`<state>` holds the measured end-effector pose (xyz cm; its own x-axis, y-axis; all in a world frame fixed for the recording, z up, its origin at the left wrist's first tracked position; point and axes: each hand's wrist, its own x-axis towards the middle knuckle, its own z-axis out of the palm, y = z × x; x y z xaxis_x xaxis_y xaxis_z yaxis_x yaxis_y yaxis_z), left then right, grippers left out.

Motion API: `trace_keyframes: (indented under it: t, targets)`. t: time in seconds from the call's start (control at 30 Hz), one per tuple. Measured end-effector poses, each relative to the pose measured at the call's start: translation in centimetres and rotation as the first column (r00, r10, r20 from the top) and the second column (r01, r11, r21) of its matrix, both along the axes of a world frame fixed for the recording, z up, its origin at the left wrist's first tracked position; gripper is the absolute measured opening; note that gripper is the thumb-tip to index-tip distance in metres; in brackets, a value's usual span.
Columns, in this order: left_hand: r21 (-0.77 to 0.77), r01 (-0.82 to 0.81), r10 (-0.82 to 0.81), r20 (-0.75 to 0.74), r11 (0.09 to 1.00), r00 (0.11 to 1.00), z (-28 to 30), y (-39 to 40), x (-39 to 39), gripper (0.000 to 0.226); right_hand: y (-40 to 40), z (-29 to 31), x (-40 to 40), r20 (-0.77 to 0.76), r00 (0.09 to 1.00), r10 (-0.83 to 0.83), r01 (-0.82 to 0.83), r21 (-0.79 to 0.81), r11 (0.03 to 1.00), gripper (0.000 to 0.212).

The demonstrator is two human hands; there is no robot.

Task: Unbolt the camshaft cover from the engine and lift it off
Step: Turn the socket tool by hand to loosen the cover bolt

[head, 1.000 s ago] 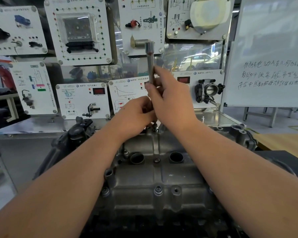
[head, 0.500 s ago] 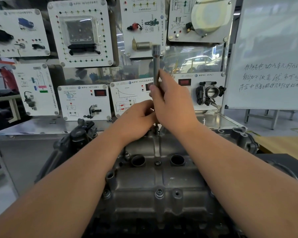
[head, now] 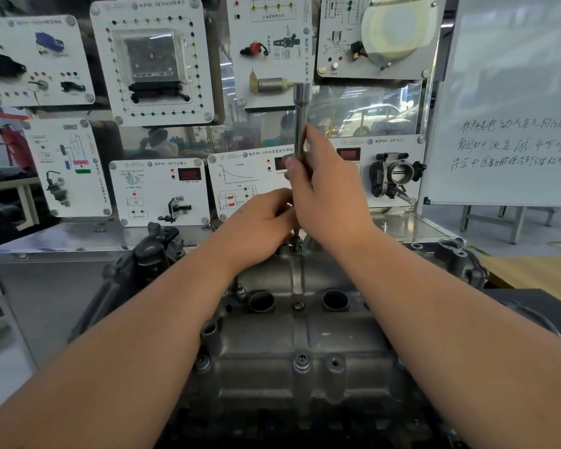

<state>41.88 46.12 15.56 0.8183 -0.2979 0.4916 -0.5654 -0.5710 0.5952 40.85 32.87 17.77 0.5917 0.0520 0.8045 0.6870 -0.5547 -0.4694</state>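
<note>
The grey camshaft cover (head: 292, 345) lies in front of me, with two round holes and several bolts along its centre line. A long chrome socket extension (head: 301, 118) stands upright over a bolt (head: 296, 246) at the cover's far edge. My right hand (head: 327, 196) grips the shaft in its middle, thumb and fingers wrapped round it. My left hand (head: 259, 222) is curled round the tool's lower end just above the bolt; the tip itself is hidden by my fingers.
Behind the engine a display wall carries white training panels (head: 156, 59) and a throttle body (head: 395, 175). A whiteboard (head: 515, 108) stands at the right. A dark engine part (head: 153, 247) juts up at the cover's left, a casting (head: 450, 254) at the right.
The view has drifted a little, so tool and hands sit slightly lower right in frame. Both hands keep the same hold on the upright tool.
</note>
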Motion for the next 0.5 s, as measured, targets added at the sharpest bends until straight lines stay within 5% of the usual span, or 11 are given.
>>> trace_keyframes:
  t: [0.2,0.5]
  targets:
    - [-0.019,-0.005,0.005,0.013,1.0,1.0,0.19,-0.03,-0.1,0.018,0.06,-0.39,-0.04,0.021,1.0,0.016,-0.016,0.001,1.0,0.052]
    - [-0.037,0.002,-0.002,0.012,0.999,1.0,0.04,-0.1,-0.19,0.015,0.2,-0.16,-0.05,0.038,0.999,-0.015,0.015,-0.019,1.0,0.03]
